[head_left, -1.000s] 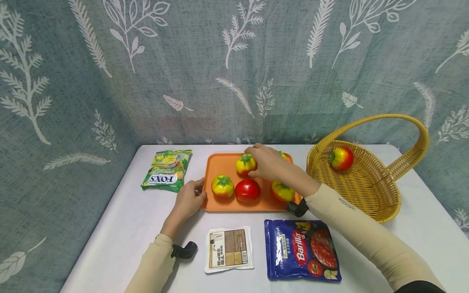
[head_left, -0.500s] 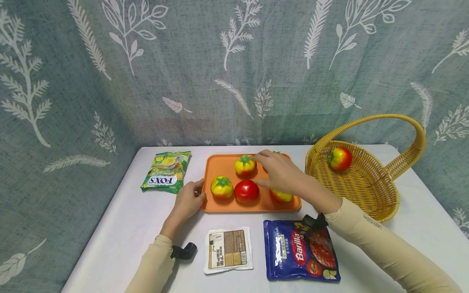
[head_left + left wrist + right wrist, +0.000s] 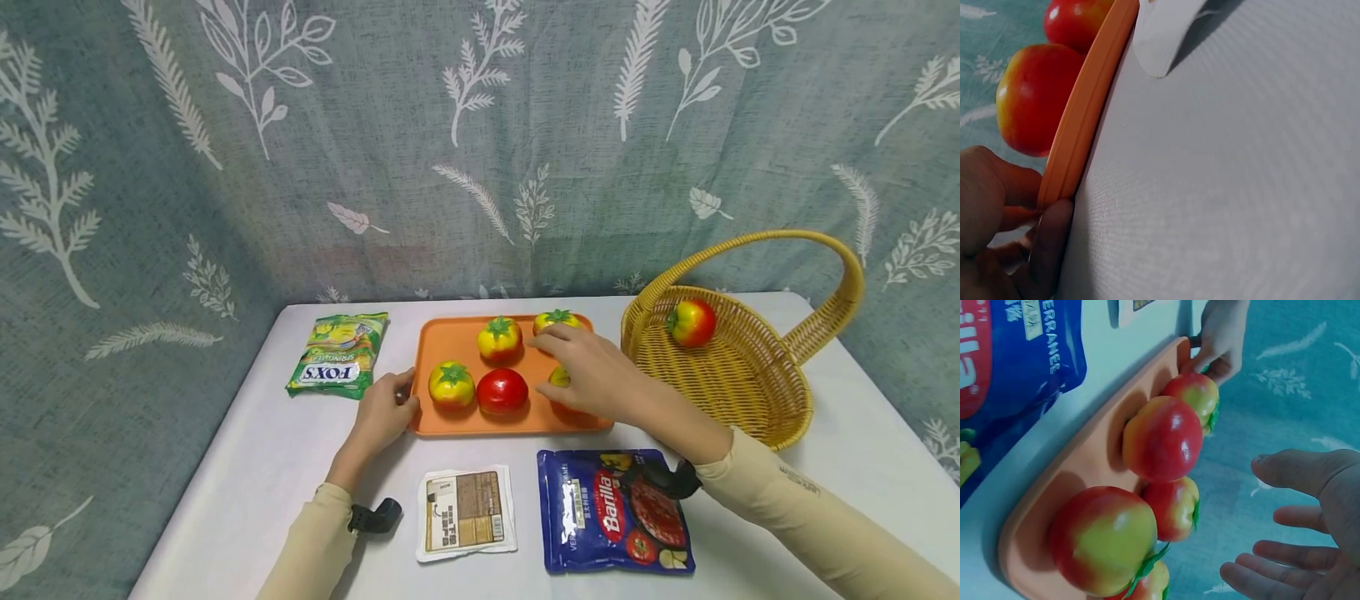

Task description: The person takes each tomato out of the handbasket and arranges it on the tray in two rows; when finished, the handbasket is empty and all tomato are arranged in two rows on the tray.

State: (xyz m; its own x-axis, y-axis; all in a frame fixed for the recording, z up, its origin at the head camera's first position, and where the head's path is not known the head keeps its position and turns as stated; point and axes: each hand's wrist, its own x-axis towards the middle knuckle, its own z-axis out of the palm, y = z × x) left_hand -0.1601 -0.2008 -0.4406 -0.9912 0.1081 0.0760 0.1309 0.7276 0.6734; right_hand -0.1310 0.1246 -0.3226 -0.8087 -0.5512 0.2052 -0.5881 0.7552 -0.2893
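Observation:
My left hand (image 3: 384,412) pinches the left edge of an orange tray (image 3: 450,329) between thumb and fingers, as the left wrist view also shows. Several red-and-yellow toy tomatoes lie on the tray: one at front left (image 3: 452,387), a redder one beside it (image 3: 502,392), and two at the back, a middle one (image 3: 499,342) and a right one (image 3: 557,319). Over the front-right tomato (image 3: 1104,540) hovers my right hand (image 3: 611,379), fingers spread and apart from it in the right wrist view. That hand partly hides this tomato in the head view.
A wicker basket (image 3: 716,392) with a tall handle and one tomato (image 3: 693,323) inside stands right of the tray. Left of it lies a green Fox's bag (image 3: 339,354). A white-and-brown packet (image 3: 467,512) and a blue Barilla pouch (image 3: 615,512) lie in front.
My right hand has moved right and nearer to me, from the back tomatoes to above the front-right one. The left hand keeps its place on the tray's edge.

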